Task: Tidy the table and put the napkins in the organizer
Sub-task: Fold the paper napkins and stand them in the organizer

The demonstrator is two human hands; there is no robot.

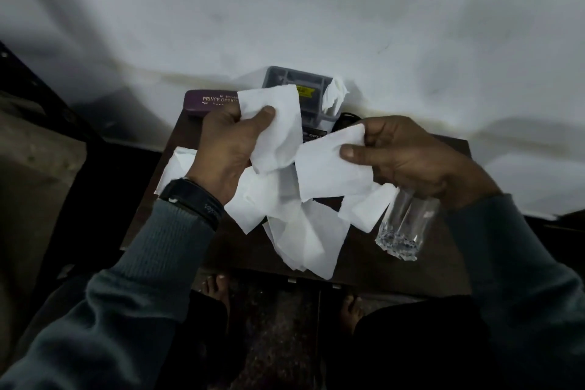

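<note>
- Head view: the person sits at a small dark desk [364, 266] set against a white wall, with both hands raised over it.
- Left hand [226, 149]: grip closed, thumb pressing a white napkin [278, 123] against the fingers; the sheet stands up in front of the organizer.
- Right hand [408, 155]: grip closed in a pinch, thumb and fingers clamping a second napkin [329, 171] by its upper right corner; the sheet hangs left of the hand.
- Organizer [300, 85]: grey, compartmented, at the far edge of the desk against the wall. One crumpled napkin [335, 95] already sits in its right-hand compartment.
- Loose napkins [304, 231]: a pile lies on the desk below the hands; the sheets overlap, so an exact count cannot be given, but several remain.
- Other items, one each: a purple spectacle case [209, 103] at the far left of the desk, and a clear drinking glass [405, 228] at the near right, just below the right wrist.
- Step in hand, as judged: collecting napkins and readying two for stowing.
- Next move calls for carrying both sheets forward to the organizer, folding or bunching them to fit a compartment, and keeping the right forearm clear of the glass.
</note>
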